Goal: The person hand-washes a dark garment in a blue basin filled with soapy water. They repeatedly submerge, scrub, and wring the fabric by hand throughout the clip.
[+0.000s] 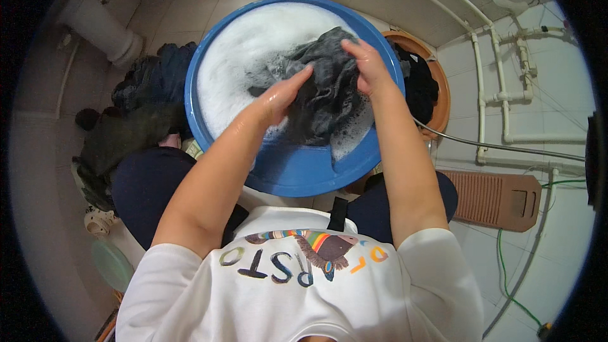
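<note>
Dark garment (pixel 329 88) gripped by both hands (pixel 282 95) (pixel 367 66) over blue basin (pixel 297 171)

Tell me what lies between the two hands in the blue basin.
In the head view, a bunched dark grey garment fills the gap between the left hand and right hand; both grip it.

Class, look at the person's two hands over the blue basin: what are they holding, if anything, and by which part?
Both hold the dark grey wet garment: the right hand grips its upper right bunched edge, the left hand presses its left side.
</note>
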Available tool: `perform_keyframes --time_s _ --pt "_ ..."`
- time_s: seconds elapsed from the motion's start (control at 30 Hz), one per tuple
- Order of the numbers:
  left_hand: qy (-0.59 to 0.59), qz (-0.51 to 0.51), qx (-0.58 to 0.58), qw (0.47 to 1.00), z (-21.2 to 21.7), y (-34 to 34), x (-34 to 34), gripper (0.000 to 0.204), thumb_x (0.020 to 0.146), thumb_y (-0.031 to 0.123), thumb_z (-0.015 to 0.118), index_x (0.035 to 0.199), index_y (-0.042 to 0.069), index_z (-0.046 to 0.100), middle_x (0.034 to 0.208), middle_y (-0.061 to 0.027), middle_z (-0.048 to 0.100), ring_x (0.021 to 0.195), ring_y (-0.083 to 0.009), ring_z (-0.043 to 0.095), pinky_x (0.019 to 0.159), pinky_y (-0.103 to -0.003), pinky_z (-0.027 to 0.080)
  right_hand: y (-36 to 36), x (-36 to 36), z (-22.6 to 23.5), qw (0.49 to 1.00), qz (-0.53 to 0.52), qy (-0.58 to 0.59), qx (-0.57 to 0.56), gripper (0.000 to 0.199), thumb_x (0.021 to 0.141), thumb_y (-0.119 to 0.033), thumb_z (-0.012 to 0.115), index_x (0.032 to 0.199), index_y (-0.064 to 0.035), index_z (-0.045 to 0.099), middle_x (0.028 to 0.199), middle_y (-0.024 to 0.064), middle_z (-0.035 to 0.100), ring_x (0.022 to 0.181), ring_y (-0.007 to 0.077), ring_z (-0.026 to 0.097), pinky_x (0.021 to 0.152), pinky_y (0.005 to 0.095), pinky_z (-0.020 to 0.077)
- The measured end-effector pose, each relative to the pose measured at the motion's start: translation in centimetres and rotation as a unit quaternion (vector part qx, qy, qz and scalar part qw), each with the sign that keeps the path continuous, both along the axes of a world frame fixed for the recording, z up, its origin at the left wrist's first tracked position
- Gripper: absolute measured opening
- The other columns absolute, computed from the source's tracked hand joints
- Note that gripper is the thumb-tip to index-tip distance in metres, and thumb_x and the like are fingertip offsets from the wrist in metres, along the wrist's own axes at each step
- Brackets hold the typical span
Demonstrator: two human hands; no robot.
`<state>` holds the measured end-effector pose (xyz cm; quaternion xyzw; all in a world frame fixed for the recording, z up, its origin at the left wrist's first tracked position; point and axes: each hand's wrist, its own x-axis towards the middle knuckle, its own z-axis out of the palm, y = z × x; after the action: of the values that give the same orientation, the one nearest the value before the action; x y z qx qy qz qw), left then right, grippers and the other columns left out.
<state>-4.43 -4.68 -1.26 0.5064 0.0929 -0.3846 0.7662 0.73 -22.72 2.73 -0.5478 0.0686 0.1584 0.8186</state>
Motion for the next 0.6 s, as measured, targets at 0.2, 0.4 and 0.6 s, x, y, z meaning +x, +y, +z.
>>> perform_keyframes --time_s 0.2,0.4,0.6 --pt "-0.332 -0.124 0.552 0.755 6.7 3.1 2.5 0.049 0.08 0.046 0.049 0.094 0.001 0.061 0.092 -0.0158 0.062 0.088 -0.0283 0.059 0.077 -0.035 0.044 -0.8 -0.8 4.3 0.993 0.066 -0.005 0.095 0.028 0.082 -0.016 0.052 0.104 0.0023 0.051 0.094 0.0104 0.06 0.084 0.0198 0.06 0.076 0.0327 0.0486" --pt "-0.375 0.02 0.237 0.896 -4.1 2.6 3.2 0.039 0.078 0.015 0.054 0.116 0.007 0.048 0.106 -0.0148 0.057 0.103 -0.0268 0.052 0.09 -0.033 0.038 2.1 -3.2 6.9 0.973 0.193 -0.062 0.109 0.04 0.079 -0.017 0.055 0.111 0.005 0.046 0.099 0.0127 0.059 0.086 0.0185 0.059 0.079 0.0301 0.0476" --pt "-0.611 -0.071 0.388 0.686 -1.1 2.2 1.9 0.06 0.058 0.019 0.075 0.113 0.012 0.052 0.1 -0.0162 0.06 0.097 -0.0276 0.055 0.086 -0.033 0.04 0.6 -4.3 6.4 0.943 0.295 -0.077 0.132 0.049 0.076 -0.022 0.058 0.114 0.007 0.045 0.101 0.0149 0.058 0.09 0.022 0.059 0.082 0.0314 0.0463"
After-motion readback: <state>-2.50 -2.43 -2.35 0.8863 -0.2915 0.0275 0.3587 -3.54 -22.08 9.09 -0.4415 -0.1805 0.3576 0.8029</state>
